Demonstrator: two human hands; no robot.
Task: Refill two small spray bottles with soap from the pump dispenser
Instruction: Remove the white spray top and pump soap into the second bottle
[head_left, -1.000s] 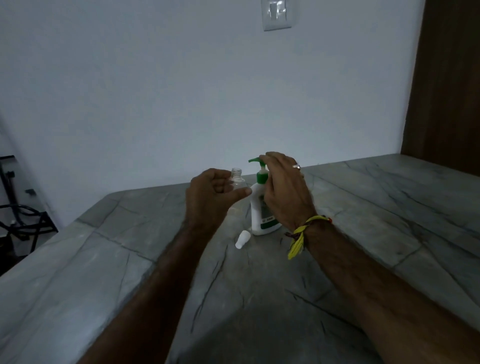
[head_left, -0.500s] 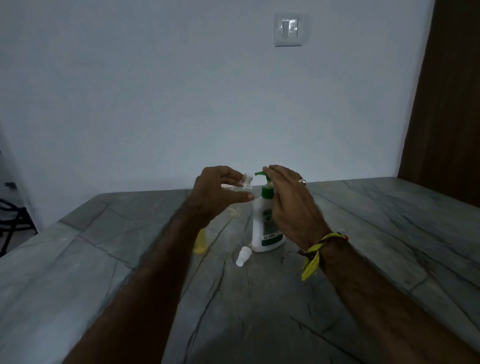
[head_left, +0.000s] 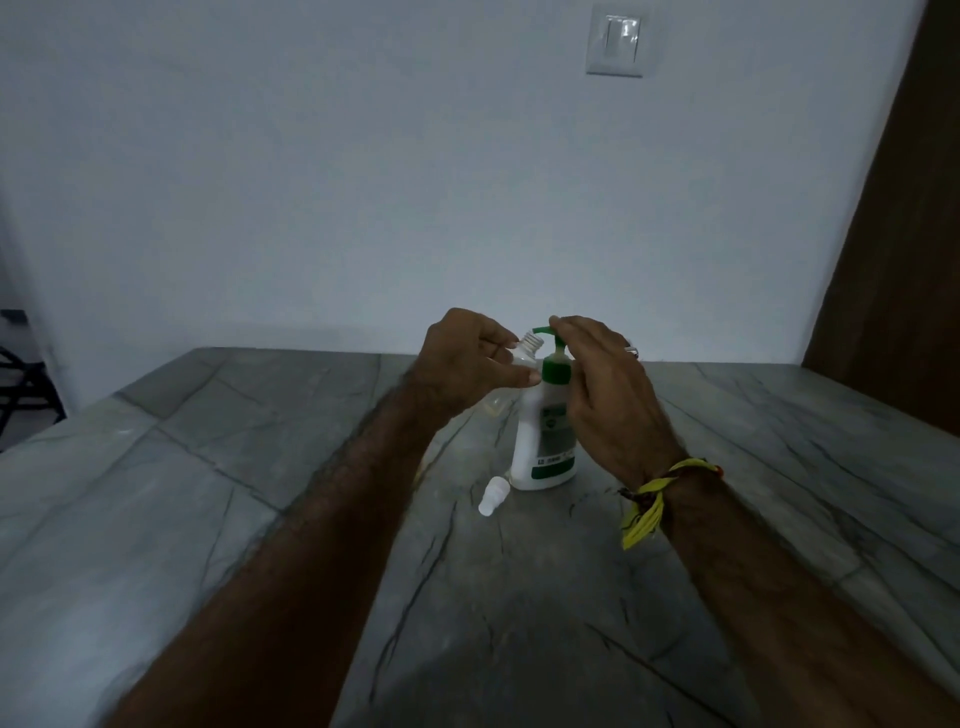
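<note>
under the pump spout (head_left: 540, 329), left hand (head_left: 467, 366) holds spray bottle (head_left: 525, 353) (uncapped).

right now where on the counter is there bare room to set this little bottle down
Bare stone lies left of the left forearm, out to the counter edge, and right of the right hand toward the wooden door. It is crowded in the middle: the pump dispenser, the white spray cap lying by its base, and the left hand holding the clear spray bottle at the spout.
</note>
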